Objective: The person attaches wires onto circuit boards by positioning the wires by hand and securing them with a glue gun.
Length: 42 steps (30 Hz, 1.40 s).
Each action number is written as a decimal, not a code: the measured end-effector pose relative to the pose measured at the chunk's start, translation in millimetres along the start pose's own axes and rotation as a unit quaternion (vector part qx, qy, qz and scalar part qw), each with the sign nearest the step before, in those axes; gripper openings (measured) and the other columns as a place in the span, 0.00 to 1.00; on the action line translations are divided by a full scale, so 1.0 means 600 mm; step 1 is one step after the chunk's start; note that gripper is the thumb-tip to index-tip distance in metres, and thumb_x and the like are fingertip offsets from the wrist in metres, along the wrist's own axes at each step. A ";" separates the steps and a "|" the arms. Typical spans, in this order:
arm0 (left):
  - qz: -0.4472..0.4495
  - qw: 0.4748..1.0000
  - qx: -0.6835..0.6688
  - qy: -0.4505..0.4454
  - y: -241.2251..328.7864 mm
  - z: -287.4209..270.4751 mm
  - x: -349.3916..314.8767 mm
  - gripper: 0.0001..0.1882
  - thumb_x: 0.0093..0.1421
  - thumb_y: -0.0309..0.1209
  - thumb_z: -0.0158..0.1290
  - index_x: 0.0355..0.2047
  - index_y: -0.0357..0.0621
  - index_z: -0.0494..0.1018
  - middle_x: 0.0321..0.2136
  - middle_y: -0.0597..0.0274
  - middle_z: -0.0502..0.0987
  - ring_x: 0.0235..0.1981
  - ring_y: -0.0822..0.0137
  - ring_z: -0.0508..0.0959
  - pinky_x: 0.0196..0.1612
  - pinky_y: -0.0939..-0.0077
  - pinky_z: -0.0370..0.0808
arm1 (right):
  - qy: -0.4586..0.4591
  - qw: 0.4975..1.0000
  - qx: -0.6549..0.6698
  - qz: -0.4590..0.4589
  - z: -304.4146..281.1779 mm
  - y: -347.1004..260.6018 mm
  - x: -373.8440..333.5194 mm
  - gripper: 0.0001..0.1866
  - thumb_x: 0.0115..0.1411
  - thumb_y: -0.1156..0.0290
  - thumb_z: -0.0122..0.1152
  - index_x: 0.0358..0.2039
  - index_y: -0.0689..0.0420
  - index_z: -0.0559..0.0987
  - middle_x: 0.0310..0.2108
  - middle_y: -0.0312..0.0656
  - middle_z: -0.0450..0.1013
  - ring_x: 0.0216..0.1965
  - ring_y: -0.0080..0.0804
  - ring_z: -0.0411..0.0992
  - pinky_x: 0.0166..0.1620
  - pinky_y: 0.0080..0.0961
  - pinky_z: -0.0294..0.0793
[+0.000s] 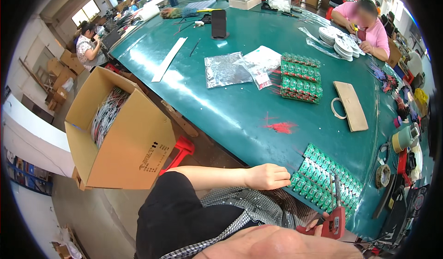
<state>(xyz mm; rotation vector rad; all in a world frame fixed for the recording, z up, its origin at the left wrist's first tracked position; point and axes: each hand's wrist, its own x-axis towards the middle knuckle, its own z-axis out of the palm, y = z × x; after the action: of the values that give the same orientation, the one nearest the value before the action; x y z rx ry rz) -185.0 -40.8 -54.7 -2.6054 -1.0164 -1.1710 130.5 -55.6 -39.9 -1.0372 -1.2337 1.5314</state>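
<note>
Panels of small green circuit boards (314,176) lie side by side at the table's near right edge. My left hand (267,176) rests at their left end with its fingers curled together; what they pinch, if anything, is too small to make out. My right hand (317,226) is wrapped round the handle of a red soldering gun (334,223), partly hidden by my forearm. The gun's metal tip reaches up over the boards. Beyond them lies a loose bunch of short red wires (281,127).
Stacked green boards with red wires (301,81) stand farther back, near plastic bags (228,70). A cardboard piece (350,106) and tape ring (338,108) lie at right. An open carton of wires (134,143) stands left of the table. A co-worker (376,30) sits opposite.
</note>
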 end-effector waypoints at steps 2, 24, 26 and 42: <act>0.001 1.000 -0.001 -0.006 0.000 0.001 -0.001 0.14 0.41 0.26 0.52 0.32 0.35 0.73 0.31 0.58 0.72 0.33 0.63 0.76 0.31 0.74 0.75 | -0.017 1.000 -0.007 0.011 -0.009 0.009 -0.002 0.23 0.62 0.69 0.47 0.56 0.61 0.58 0.24 0.42 0.68 0.23 0.26 0.66 0.27 0.18 0.68; 0.015 1.000 0.005 0.026 0.007 0.004 -0.005 0.15 0.41 0.25 0.54 0.32 0.33 0.74 0.29 0.58 0.73 0.30 0.64 0.76 0.28 0.76 0.75 | -0.032 0.998 0.021 -0.055 0.012 0.049 0.017 0.23 0.55 0.71 0.53 0.51 0.62 0.63 0.32 0.42 0.68 0.22 0.24 0.66 0.28 0.20 0.69; 0.017 1.000 -0.006 0.025 0.013 0.009 -0.005 0.15 0.41 0.25 0.54 0.32 0.33 0.74 0.29 0.58 0.73 0.30 0.64 0.76 0.28 0.76 0.75 | -0.004 0.998 0.032 -0.046 0.021 0.050 0.003 0.23 0.54 0.72 0.53 0.50 0.62 0.64 0.33 0.43 0.69 0.23 0.24 0.66 0.29 0.20 0.69; 0.029 1.000 0.005 0.002 -0.012 0.011 0.016 0.16 0.32 0.24 0.53 0.26 0.33 0.77 0.22 0.59 0.73 0.23 0.66 0.75 0.24 0.77 0.75 | 0.035 0.996 0.003 0.081 0.055 -0.019 -0.105 0.32 0.45 0.78 0.63 0.52 0.62 0.64 0.40 0.47 0.72 0.27 0.25 0.69 0.33 0.23 0.70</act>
<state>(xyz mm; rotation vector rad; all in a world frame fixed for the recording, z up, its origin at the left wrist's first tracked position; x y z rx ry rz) -180.5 -28.0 -53.4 -2.6060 -0.9379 -1.1547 116.7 -122.7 -19.0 -1.2015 -1.1184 1.6070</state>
